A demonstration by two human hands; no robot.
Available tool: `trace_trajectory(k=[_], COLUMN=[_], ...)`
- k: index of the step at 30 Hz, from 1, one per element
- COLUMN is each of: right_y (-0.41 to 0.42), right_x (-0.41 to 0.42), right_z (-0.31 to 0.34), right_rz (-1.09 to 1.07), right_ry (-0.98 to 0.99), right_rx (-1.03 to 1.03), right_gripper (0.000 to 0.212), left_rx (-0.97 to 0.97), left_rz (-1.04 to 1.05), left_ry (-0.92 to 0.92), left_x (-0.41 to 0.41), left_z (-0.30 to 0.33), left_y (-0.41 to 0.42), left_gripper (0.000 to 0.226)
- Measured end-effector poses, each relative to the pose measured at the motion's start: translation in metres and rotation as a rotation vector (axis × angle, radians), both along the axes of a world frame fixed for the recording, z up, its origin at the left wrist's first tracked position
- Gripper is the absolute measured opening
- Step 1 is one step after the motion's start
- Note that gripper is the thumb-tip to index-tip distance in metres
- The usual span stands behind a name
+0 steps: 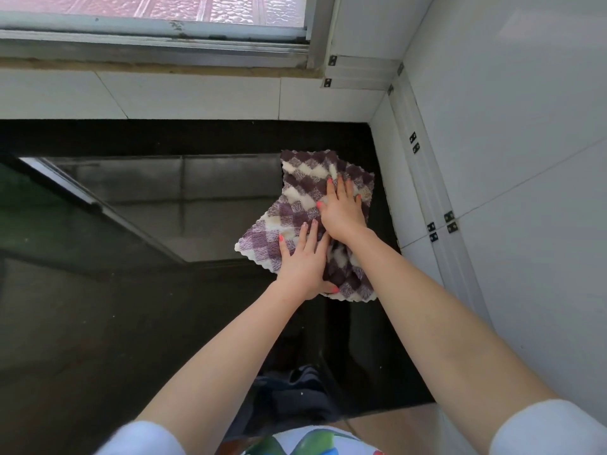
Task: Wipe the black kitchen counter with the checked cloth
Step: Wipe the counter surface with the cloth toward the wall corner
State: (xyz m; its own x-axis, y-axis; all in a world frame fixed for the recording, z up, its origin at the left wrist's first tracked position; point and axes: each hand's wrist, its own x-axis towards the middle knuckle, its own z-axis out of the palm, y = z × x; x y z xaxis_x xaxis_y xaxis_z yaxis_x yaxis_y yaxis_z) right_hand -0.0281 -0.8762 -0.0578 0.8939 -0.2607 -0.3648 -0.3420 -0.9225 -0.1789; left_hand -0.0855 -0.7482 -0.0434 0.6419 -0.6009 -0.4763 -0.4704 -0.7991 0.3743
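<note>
While both hands (pixel 323 238) press flat with fingers spread, the checked cloth (pixel 305 221) runs lengthwise toward the wall.

We saw a glossy black counter (pixel 131 307) carrying a cloth (pixel 295 205) checked in purple and cream near its far right corner. The fingernails on both hands were painted coral pink. The wall tiles (pixel 509 126) were white, the sleeves (pixel 542 431) white, and the window pane (pixel 164 4) showed pink.
</note>
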Motion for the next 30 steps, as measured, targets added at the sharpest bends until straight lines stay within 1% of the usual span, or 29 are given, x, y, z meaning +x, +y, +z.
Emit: trace_trajectory(k=[10,16,21,24,27,29,30], right_y=[0.026,0.051,0.069,0.081,0.088,0.09,0.092], right_x=[-0.075,-0.115,-0.141,-0.15,-0.15,-0.15,-0.153], right_z=[0.01,0.016,0.019,0.022,0.013,0.011,0.018], right_rz=[-0.144,-0.244,-0.264,-0.371,-0.481,-0.455,-0.412], right_ry=[0.066,0.099,0.161,0.216,0.268,0.31,0.316], right_rx=[-0.042,-0.106,-0.196,-0.18,-0.127,-0.149,-0.171], right_gripper=[0.07,0.073,0.079,0.085,0.092,0.091,0.086], left_rx=[-0.035,-0.084,-0.089,-0.062,-0.043,-0.042,-0.04], left_rz=[-0.072,-0.137,-0.201,-0.242,-0.268,-0.267,-0.267], left_ry=[-0.007,0.03,0.079,0.088,0.06,0.012,-0.025], left_x=[-0.062,-0.081,-0.074,-0.064,-0.053,-0.047,-0.045], left_z=[0.003,0.006,0.011,0.014,0.019,0.023,0.024], left_y=[0.039,0.073,0.1,0.114,0.126,0.133,0.135], left_gripper=[0.101,0.09,0.083,0.08,0.073,0.069,0.069])
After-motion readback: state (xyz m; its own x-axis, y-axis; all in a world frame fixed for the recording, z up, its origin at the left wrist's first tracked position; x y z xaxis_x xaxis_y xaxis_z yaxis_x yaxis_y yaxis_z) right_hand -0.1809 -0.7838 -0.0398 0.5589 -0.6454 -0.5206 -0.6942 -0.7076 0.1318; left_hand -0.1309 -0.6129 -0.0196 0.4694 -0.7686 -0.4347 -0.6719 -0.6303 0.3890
